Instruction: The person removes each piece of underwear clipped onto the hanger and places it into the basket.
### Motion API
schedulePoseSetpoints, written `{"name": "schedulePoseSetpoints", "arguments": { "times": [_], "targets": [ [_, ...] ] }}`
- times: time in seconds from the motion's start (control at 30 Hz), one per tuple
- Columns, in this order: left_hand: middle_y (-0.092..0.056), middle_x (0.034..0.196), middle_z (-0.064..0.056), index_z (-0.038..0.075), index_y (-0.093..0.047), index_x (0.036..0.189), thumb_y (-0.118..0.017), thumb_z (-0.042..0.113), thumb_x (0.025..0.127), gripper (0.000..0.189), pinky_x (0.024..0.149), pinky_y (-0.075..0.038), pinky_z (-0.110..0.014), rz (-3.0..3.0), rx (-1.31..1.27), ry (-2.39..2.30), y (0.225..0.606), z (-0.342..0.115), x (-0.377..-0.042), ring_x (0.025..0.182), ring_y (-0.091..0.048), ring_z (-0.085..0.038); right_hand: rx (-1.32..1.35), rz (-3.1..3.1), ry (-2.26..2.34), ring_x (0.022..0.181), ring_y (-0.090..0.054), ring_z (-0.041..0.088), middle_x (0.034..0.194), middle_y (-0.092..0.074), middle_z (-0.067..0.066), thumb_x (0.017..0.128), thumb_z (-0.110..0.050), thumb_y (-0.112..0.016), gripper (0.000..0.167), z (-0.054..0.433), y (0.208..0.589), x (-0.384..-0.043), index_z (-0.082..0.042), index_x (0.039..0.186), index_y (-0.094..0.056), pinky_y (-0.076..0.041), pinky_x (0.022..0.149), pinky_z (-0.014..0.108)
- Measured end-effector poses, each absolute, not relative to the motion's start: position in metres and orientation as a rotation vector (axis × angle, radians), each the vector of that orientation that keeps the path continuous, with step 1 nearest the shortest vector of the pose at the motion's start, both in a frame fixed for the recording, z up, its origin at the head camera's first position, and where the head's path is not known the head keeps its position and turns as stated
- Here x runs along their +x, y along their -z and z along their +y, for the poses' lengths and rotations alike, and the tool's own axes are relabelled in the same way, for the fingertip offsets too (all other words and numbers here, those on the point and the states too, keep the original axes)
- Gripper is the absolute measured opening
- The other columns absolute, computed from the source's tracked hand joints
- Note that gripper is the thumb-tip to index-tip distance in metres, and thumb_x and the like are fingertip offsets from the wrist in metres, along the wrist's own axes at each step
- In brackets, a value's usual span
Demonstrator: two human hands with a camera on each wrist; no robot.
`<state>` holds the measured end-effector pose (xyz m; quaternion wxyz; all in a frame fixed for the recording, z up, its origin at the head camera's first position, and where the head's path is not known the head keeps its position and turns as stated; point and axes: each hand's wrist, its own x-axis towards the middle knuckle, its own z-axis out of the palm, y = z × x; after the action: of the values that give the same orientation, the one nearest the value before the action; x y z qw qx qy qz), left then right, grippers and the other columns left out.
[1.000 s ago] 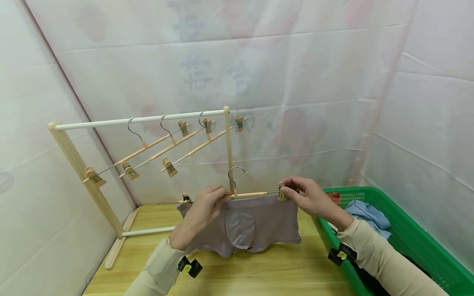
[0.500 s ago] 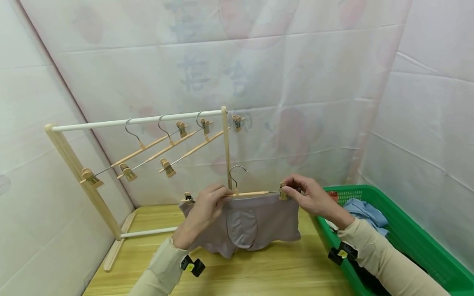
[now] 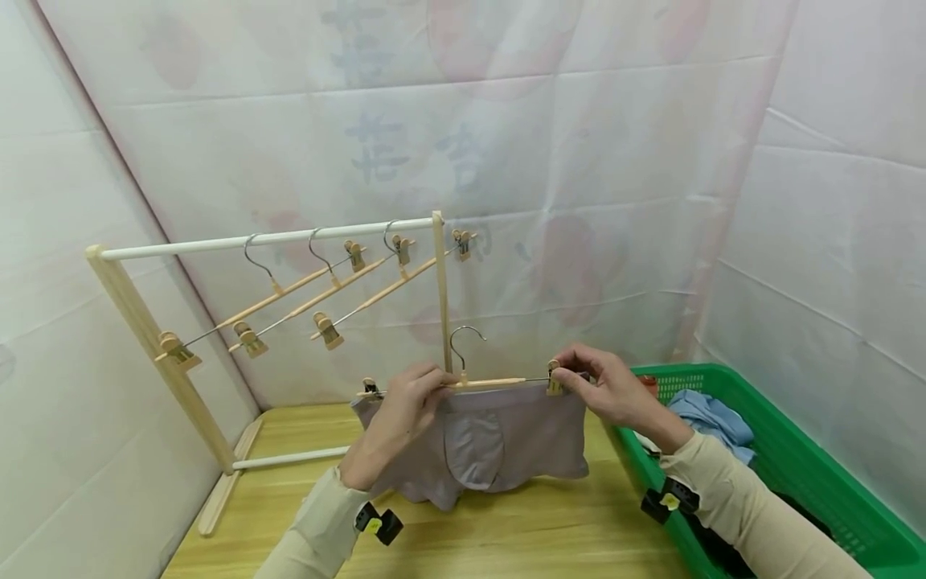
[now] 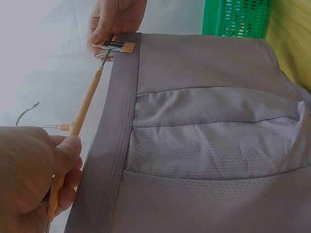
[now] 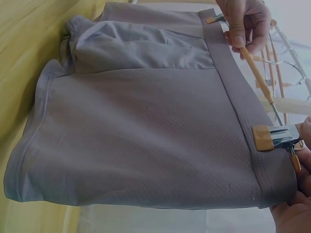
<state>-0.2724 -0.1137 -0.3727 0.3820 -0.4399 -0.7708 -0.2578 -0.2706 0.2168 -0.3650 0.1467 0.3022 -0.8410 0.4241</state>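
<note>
Mauve-grey boxer briefs (image 3: 535, 434) hang by their waistband from a clip hanger (image 3: 499, 383) with a wooden bar and a metal hook. My left hand (image 3: 405, 410) grips the bar just left of the hook, as the left wrist view also shows. At the bar's right end, my right hand (image 3: 604, 386) pinches the clip (image 3: 554, 379) between thumb and fingers. That clip (image 5: 274, 137) sits over the waistband in the right wrist view. Near the other end, a second clip (image 3: 370, 388) is at the waistband's left corner, partly behind my left hand.
A small rack (image 3: 289, 236) with a white rail stands at the left, with 3 bare clip hangers (image 3: 311, 300) on it. At the right, a green basket (image 3: 796, 450) holds a light blue cloth (image 3: 712, 418) and other clothes. The wooden tabletop (image 3: 535, 539) lies underneath.
Both hands keep their holds on the hanger and its right clip. The hanger and briefs shift very slightly right in the head view, while the rack and basket shift slightly left.
</note>
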Motion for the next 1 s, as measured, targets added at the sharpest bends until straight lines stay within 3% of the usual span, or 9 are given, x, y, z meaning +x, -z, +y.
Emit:
{"name": "schedulePoseSetpoints", "arguments": {
  "times": [0.4,0.6,0.87,1.0],
  "targets": [
    [-0.068,0.085,-0.004,0.005,-0.076,0.096,-0.073,-0.005,0.089,0.013,0.062,-0.045,-0.018,-1.991,-1.115,0.657,0.3741,-0.1123,-0.2715,0.07,-0.057,-0.01,0.874,-2.406,-1.238,0.078,-0.06,0.011,0.094,-0.068,-0.003,0.103,-0.021,-0.061,0.008,0.2204,0.3687,-0.2743,-0.021,0.106,-0.068,-0.052,0.069,0.028],
    [-0.069,0.087,-0.002,0.006,-0.076,0.097,-0.072,-0.005,0.089,0.013,0.062,-0.046,-0.018,-2.001,-1.116,0.657,0.3736,-0.1113,-0.2714,0.071,-0.057,-0.009,0.864,-2.404,-1.248,0.078,-0.061,0.012,0.093,-0.068,-0.003,0.103,-0.021,-0.061,0.008,0.2217,0.3716,-0.276,-0.026,0.105,-0.068,-0.051,0.069,0.028],
    [-0.07,0.087,-0.003,0.006,-0.076,0.098,-0.07,-0.001,0.092,0.011,0.062,-0.046,-0.016,-2.01,-1.123,0.679,0.3758,-0.1105,-0.2714,0.071,-0.058,-0.009,0.844,-2.392,-1.229,0.093,-0.067,0.01,0.101,-0.07,-0.005,0.103,-0.022,-0.061,0.009,0.2209,0.3725,-0.2764,-0.027,0.106,-0.068,-0.054,0.083,0.029],
    [-0.07,0.088,-0.003,0.006,-0.076,0.099,-0.069,0.002,0.094,0.01,0.061,-0.047,-0.017,-2.049,-1.093,0.689,0.3773,-0.1093,-0.2686,0.071,-0.058,-0.009,0.84,-2.392,-1.237,0.092,-0.066,0.015,0.102,-0.07,-0.005,0.104,-0.022,-0.059,0.01,0.2205,0.3745,-0.2762,-0.025,0.109,-0.067,-0.053,0.084,0.027]
  ]
}}
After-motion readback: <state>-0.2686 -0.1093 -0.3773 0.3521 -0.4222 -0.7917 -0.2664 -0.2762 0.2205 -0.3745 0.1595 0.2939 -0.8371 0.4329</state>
